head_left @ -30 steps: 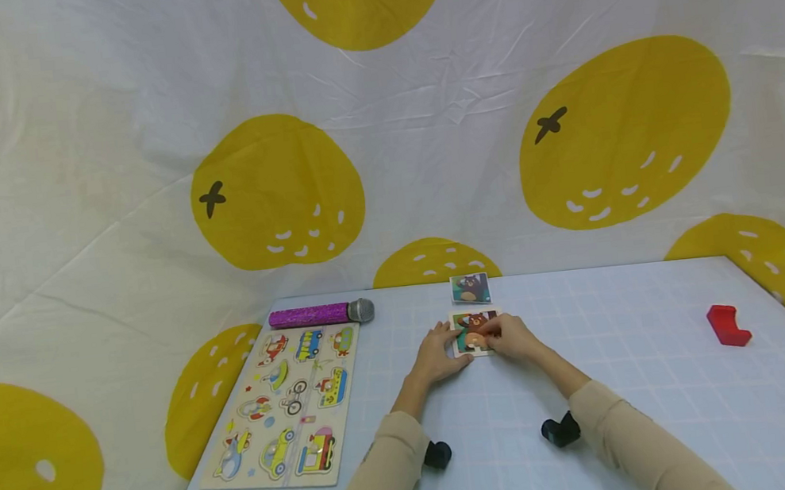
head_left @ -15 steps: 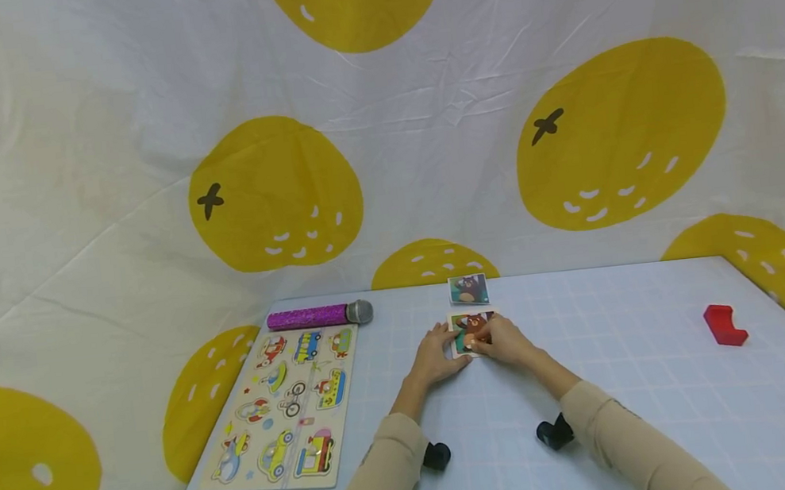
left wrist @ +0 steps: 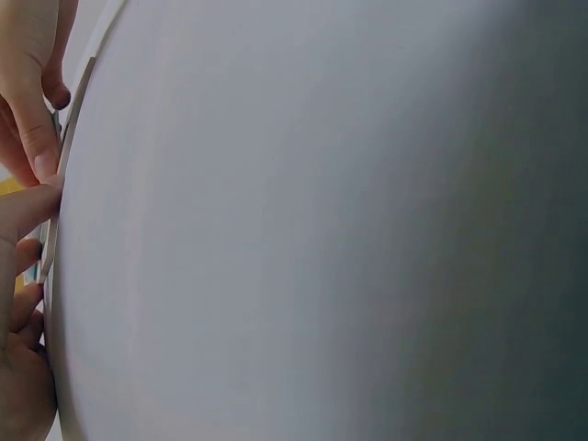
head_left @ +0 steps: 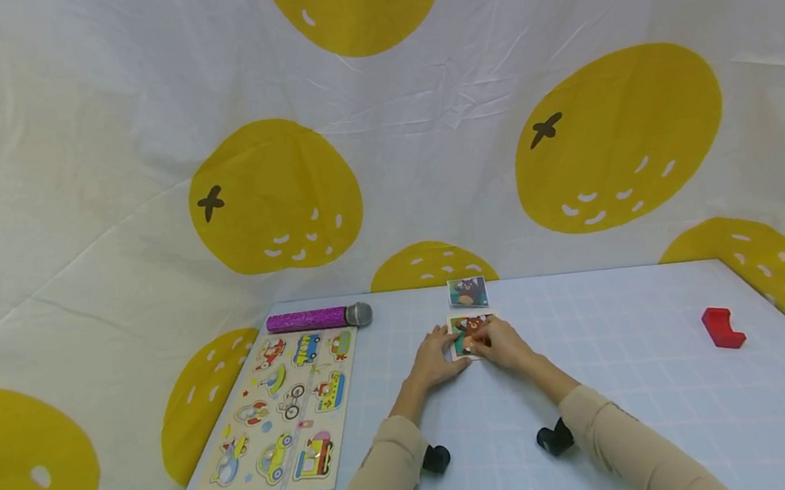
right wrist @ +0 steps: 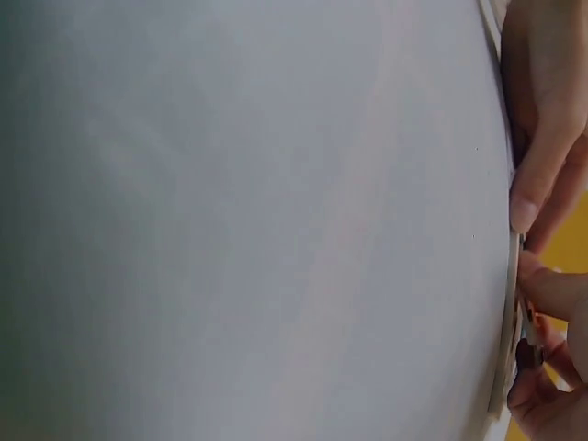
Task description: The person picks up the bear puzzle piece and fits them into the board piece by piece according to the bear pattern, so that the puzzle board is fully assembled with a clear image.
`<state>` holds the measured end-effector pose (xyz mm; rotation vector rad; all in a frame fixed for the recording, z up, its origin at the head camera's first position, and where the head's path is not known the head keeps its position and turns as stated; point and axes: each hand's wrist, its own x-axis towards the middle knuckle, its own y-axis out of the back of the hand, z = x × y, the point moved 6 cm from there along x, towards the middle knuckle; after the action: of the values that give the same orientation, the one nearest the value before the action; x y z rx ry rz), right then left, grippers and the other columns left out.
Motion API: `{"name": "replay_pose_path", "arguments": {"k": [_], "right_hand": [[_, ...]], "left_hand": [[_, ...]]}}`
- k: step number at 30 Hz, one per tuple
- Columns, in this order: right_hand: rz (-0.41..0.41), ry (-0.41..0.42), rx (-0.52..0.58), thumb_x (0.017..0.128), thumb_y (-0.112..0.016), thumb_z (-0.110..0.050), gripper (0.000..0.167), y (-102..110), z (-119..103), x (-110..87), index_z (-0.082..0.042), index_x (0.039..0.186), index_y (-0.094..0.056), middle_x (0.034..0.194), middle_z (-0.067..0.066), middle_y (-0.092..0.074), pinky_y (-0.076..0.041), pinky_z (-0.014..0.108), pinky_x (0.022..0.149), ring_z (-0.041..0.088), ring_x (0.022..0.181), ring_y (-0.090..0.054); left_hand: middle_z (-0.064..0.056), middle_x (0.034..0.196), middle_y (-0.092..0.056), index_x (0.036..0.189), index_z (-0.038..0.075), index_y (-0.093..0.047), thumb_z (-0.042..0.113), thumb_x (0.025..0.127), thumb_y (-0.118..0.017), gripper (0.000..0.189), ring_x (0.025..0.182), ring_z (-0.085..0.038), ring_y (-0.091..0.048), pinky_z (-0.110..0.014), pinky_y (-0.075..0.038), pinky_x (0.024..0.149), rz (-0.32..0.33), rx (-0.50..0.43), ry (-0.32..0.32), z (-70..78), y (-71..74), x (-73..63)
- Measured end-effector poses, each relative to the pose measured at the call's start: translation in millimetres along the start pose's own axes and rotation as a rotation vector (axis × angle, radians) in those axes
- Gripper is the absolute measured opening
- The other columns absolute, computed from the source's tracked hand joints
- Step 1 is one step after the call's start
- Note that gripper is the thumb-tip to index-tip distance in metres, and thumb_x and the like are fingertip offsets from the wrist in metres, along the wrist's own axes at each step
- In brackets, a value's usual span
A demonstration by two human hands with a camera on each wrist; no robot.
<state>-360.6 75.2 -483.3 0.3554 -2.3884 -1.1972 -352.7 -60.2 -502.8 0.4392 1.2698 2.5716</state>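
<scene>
A small bear jigsaw puzzle in a pale frame lies flat on the table in the head view. My left hand holds its left side, thumb at the near edge and fingers farther up. From the right, my right hand reaches over the puzzle and pinches a small puzzle piece against the picture, seen edge-on in the right wrist view. The fingers hide much of that piece. Just behind lies a matching bear picture card.
To the left lies a wooden vehicle puzzle board, with a purple microphone behind it. A red notched block sits at the right. Black wrist devices are below the sleeves. A fruit-print cloth hangs behind the table.
My right hand has shifted slightly left and nearer over the lower part of the puzzle, then stays there. The left hand keeps its place on the puzzle's left side.
</scene>
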Motion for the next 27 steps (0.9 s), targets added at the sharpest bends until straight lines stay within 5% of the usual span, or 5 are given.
{"name": "replay_pose_path", "arguments": {"k": [9, 14, 23, 27], "right_hand": [[0.075, 0.009, 0.041, 0.079, -0.075, -0.010, 0.010, 5, 0, -1.1, -0.002, 0.084, -0.073, 0.079, 0.003, -0.063, -0.047, 0.031, 0.065, 0.014, 0.074, -0.054], [0.044, 0.024, 0.093, 0.081, -0.073, -0.009, 0.006, 3, -5, 2.0, -0.004, 0.082, -0.070, 0.075, 0.002, -0.064, -0.046, 0.027, 0.060, 0.011, 0.069, -0.054], [-0.029, -0.089, -0.040, 0.082, -0.072, -0.014, 0.016, 0, -4, 7.0, 0.002, 0.082, -0.074, 0.076, 0.006, -0.069, -0.049, 0.035, 0.065, 0.017, 0.070, -0.057], [-0.055, -0.036, -0.077, 0.083, -0.071, -0.014, 0.017, 0, -10, 5.0, 0.001, 0.077, -0.074, 0.070, 0.004, -0.069, -0.048, 0.035, 0.064, 0.016, 0.067, -0.056]], "left_hand": [[-0.020, 0.139, -0.047, 0.126, 0.005, -0.059, 0.034, 0.081, -0.070, 0.055, 0.134, -0.037, -0.035, -0.052, -0.031, 0.108, 0.002, 0.015, -0.006, -0.6, -0.7, 0.3], [-0.020, 0.139, -0.046, 0.127, 0.005, -0.059, 0.034, 0.081, -0.070, 0.055, 0.134, -0.037, -0.035, -0.052, -0.031, 0.108, 0.000, 0.023, -0.005, -0.9, -0.6, 0.6], [-0.019, 0.140, -0.045, 0.128, 0.006, -0.058, 0.034, 0.082, -0.070, 0.055, 0.134, -0.037, -0.034, -0.052, -0.030, 0.108, -0.012, 0.022, 0.021, -0.6, -1.4, 2.1], [-0.019, 0.140, -0.045, 0.128, 0.006, -0.058, 0.034, 0.082, -0.070, 0.055, 0.134, -0.037, -0.034, -0.051, -0.030, 0.109, -0.013, 0.023, 0.019, -1.7, -1.9, 2.4]]}}
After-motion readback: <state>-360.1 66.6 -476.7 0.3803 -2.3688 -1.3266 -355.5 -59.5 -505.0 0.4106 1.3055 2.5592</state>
